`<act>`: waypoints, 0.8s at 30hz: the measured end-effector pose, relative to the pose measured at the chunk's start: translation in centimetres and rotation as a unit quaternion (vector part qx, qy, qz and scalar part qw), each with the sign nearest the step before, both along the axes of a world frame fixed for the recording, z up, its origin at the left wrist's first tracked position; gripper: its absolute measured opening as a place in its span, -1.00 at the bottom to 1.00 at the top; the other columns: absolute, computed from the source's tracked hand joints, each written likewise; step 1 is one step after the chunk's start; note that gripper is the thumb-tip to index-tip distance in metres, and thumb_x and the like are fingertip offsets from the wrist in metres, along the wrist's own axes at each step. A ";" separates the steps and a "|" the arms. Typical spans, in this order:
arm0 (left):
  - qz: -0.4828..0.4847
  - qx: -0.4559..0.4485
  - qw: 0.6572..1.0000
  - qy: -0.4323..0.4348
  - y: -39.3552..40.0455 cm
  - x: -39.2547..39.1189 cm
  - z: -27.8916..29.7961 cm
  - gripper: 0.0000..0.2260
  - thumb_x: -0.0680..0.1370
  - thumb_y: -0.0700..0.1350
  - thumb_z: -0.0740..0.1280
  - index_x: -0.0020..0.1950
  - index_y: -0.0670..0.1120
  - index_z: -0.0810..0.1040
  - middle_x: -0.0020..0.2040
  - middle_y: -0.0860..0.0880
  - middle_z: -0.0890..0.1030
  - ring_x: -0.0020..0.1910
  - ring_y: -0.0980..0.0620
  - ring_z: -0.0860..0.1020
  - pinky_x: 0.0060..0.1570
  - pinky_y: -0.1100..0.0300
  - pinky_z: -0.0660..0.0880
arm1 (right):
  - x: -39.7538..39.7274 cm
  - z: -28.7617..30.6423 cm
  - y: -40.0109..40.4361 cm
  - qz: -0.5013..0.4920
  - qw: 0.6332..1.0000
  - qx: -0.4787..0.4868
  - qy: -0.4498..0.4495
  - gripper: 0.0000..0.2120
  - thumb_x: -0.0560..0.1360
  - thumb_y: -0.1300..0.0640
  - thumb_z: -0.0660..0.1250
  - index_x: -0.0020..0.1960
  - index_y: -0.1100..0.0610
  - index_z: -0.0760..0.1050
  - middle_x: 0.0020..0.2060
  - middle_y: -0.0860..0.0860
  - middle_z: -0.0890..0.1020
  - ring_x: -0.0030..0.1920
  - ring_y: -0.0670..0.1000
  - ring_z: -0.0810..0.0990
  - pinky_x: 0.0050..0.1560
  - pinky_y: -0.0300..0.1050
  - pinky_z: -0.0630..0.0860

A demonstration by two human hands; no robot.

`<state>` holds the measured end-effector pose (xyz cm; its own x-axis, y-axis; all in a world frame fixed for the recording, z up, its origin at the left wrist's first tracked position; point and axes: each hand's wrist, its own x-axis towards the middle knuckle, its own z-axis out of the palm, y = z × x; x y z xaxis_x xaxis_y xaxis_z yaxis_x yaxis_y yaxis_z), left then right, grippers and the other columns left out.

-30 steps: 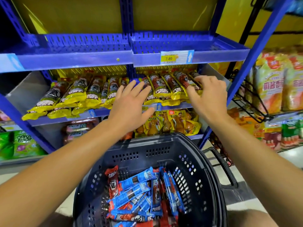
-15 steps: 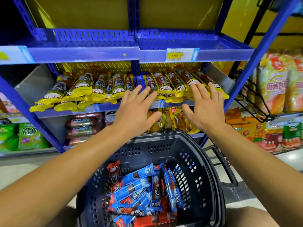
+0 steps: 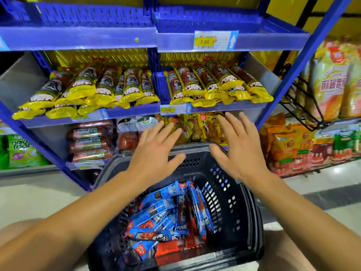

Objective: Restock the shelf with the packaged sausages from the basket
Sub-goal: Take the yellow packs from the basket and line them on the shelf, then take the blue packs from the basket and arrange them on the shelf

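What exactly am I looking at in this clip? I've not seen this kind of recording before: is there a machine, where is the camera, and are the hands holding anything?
There is no machine. A person wears a wide-angle camera on the head, so the single view looks forward and down along their own bare arms. The left hand and right hand hover open, fingers spread, above the far rim of a dark plastic basket; neither holds anything. Inside the basket lies a loose pile of blue-wrapped sausages with some red packs beneath. Ahead stands a blue shelf unit. Its middle level carries rows of yellow-wrapped sausages, with a price tag reading 7.80 above them. Other packaged snacks fill the lower level and the neighbouring racks.
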<state>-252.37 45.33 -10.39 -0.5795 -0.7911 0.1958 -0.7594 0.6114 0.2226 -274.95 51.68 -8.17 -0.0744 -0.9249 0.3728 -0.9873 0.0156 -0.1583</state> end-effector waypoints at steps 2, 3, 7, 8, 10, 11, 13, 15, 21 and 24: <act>-0.002 0.029 0.999 -0.024 0.8 0.2 -2.2 -0.29 0.49 0.36 -0.15 0.58 0.09 0.06 0.59 0.04 0.04 0.57 -0.01 -0.09 0.53 -0.08 -0.13 | 0.6 -3.0 1.4 0.022 0.999 0.046 0.011 -0.28 0.46 -0.24 0.12 0.52 0.11 0.29 0.49 0.09 0.36 0.51 0.25 0.21 0.45 0.29 0.21; -0.004 0.047 0.998 -0.038 1.3 0.4 -3.4 -0.28 0.48 0.36 -0.17 0.58 0.08 0.06 0.60 0.03 0.03 0.57 -0.02 -0.09 0.52 -0.07 -0.14 | 0.9 -4.6 1.9 0.033 0.996 0.076 0.019 -0.27 0.46 -0.25 0.11 0.52 0.11 0.29 0.48 0.10 0.37 0.51 0.24 0.23 0.45 0.28 0.23; -0.006 0.107 0.991 -0.074 2.7 0.9 -9.1 -0.23 0.43 0.38 -0.21 0.58 0.07 0.04 0.60 0.02 0.04 0.58 -0.04 -0.08 0.53 -0.07 -0.14 | 2.1 -10.4 3.3 0.063 0.976 0.207 0.024 -0.23 0.44 -0.29 0.04 0.55 0.08 0.25 0.50 0.09 0.34 0.52 0.25 0.22 0.46 0.27 0.16; -0.003 0.123 0.989 -0.082 3.0 1.0 -10.7 -0.25 0.45 0.38 -0.17 0.58 0.07 0.03 0.60 0.02 0.02 0.57 -0.04 -0.08 0.53 -0.06 -0.15 | 2.2 -11.8 3.5 0.069 0.969 0.236 0.023 -0.22 0.44 -0.30 0.04 0.56 0.06 0.21 0.52 0.08 0.31 0.54 0.25 0.17 0.48 0.25 0.10; 0.010 0.161 0.982 -0.096 3.3 1.1 -13.8 -0.33 0.54 0.32 0.03 0.58 0.07 0.04 0.60 0.01 0.03 0.57 -0.03 -0.08 0.52 -0.03 -0.16 | 2.3 -14.0 3.7 0.075 0.956 0.283 0.020 -0.21 0.46 -0.32 0.05 0.60 0.02 0.09 0.56 0.05 0.20 0.57 0.22 0.05 0.52 0.21 -0.03; 0.019 0.174 0.979 -0.107 3.5 1.2 -15.2 -0.36 0.55 0.27 0.11 0.58 0.06 0.08 0.59 0.00 0.07 0.57 -0.04 -0.04 0.52 -0.03 -0.13 | 2.3 -15.0 3.7 0.075 0.949 0.305 0.020 -0.22 0.49 -0.31 0.08 0.61 -0.01 0.02 0.58 0.03 0.14 0.58 0.20 -0.02 0.53 0.19 -0.09; 0.029 0.178 0.974 -0.136 3.5 1.3 -18.2 -0.36 0.50 0.25 0.15 0.53 0.01 0.25 0.54 -0.07 0.24 0.53 -0.12 0.15 0.48 -0.07 0.07 | 2.0 -16.6 3.4 0.072 0.935 0.345 0.026 -0.22 0.54 -0.28 0.14 0.62 -0.04 -0.11 0.60 -0.01 0.03 0.59 0.17 -0.11 0.54 0.16 -0.15; 0.019 0.205 0.963 -0.176 3.3 1.7 -21.3 -0.33 0.42 0.28 0.13 0.42 -0.07 0.41 0.43 -0.14 0.43 0.41 -0.20 0.36 0.35 -0.11 0.32 | 1.7 -17.9 2.9 0.070 0.925 0.373 0.031 -0.20 0.55 -0.27 0.14 0.61 -0.03 -0.17 0.60 -0.01 -0.01 0.59 0.17 -0.13 0.54 0.15 -0.16; 0.013 0.335 0.922 -0.196 4.0 3.7 -29.8 -0.31 0.36 0.31 0.16 0.29 -0.13 0.55 0.16 -0.21 0.62 0.12 -0.21 0.60 0.06 -0.05 0.55 | 2.2 -21.8 2.6 0.083 0.902 0.422 0.026 -0.18 0.53 -0.28 0.17 0.62 0.00 -0.10 0.60 0.04 0.03 0.58 0.18 -0.11 0.54 0.16 -0.13; -0.004 0.402 0.895 -0.191 4.9 4.8 -32.7 -0.31 0.39 0.27 0.16 0.38 -0.12 0.48 0.17 -0.25 0.60 0.12 -0.25 0.59 0.07 -0.06 0.55 | 2.5 -23.0 2.2 0.084 0.899 0.429 0.005 -0.19 0.52 -0.28 0.19 0.61 0.01 -0.06 0.59 0.04 0.07 0.58 0.20 -0.07 0.53 0.17 -0.10</act>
